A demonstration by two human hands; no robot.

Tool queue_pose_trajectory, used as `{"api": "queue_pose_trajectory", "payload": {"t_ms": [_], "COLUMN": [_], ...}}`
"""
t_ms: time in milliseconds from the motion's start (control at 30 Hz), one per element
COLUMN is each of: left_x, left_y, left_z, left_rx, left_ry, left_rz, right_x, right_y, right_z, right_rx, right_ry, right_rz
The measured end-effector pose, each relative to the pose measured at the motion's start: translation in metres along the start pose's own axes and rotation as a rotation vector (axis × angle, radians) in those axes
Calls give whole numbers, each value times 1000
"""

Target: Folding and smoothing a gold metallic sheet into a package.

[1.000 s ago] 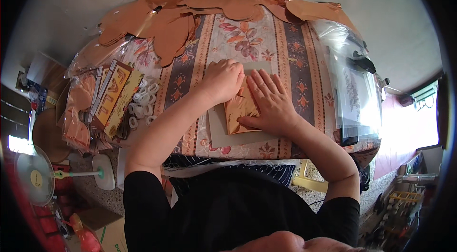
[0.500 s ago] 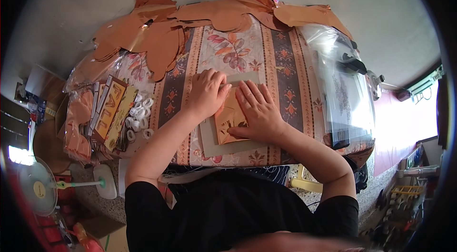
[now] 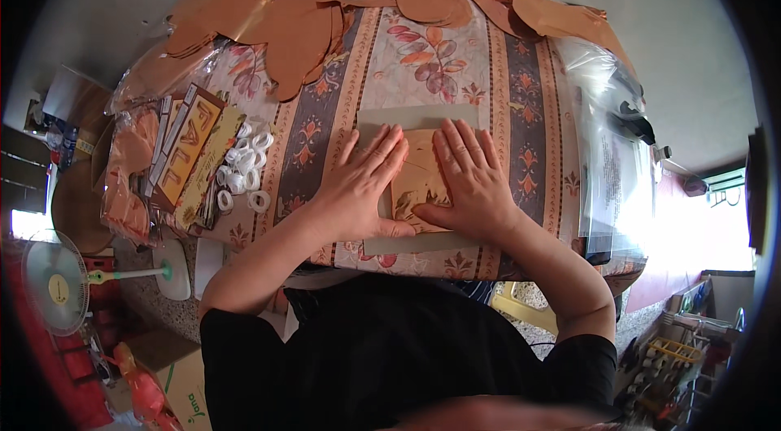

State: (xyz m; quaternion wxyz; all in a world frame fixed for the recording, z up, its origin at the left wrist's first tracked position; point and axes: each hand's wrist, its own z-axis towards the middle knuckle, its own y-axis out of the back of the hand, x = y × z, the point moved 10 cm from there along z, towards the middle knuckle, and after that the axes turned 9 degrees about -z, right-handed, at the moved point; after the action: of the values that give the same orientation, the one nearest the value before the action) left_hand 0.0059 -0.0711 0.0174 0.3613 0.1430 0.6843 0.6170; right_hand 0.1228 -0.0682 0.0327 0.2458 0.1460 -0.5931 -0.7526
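Both my hands rest flat around an orange-gold sheet point(image 3: 417, 166) that looks shiny, with a darker pattern near its lower edge. Beneath it lies a grey-beige board point(image 3: 415, 115) on the patterned tablecloth. My left hand point(image 3: 366, 187) covers the sheet's left edge, fingers spread, thumb at the near edge. On the right side, my right hand point(image 3: 474, 179) presses with its fingers stretched out and its thumb across the lower part of the sheet. Nothing is gripped in either hand. Parts of the sheet and board are hidden under my palms.
Copper-brown cut shapes point(image 3: 305, 36) lie along the table's far side. At left are printed cards point(image 3: 189, 156) beside several white ribbon rolls point(image 3: 244, 158). Clear plastic sleeves point(image 3: 606, 162) cover the right side. A fan point(image 3: 55, 288) stands beyond the left edge.
My left hand has gone from curled fingers at the sheet's upper left to lying flat and spread along its left side. The right hand stays flat on it. The view has shifted.
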Motion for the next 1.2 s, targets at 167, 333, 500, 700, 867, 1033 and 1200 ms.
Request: {"api": "queue_pose_trajectory", "payload": {"t_ms": [167, 333, 500, 700, 867, 1033, 1200], "left_x": [2, -1, -3, -6, -19, -32, -38], "left_y": [1, 5, 8, 11, 1, -11, -17], "left_z": [1, 0, 2, 1, 23, 43, 49], "left_rx": [25, -8, -27, -94, -58, -43, 12], "left_ry": [9, -10, 0, -32, -44, -60, -76], "left_rz": [-50, -53, -78, -128, -103, -8, 91], "right_x": [-1, -4, -65, -80, -39, -38, -45], "right_y": [0, -1, -7, 24, 33, 17, 3], "right_z": [1, 0, -9, -15, -9, -11, -17], "right_rx": [14, 66, 7, -52, 6, 39, 25], "right_ry": [6, 13, -322, -335, -148, -115, -116], "right_rz": [-2, 6, 713, 608, 146, 14, -76]}}
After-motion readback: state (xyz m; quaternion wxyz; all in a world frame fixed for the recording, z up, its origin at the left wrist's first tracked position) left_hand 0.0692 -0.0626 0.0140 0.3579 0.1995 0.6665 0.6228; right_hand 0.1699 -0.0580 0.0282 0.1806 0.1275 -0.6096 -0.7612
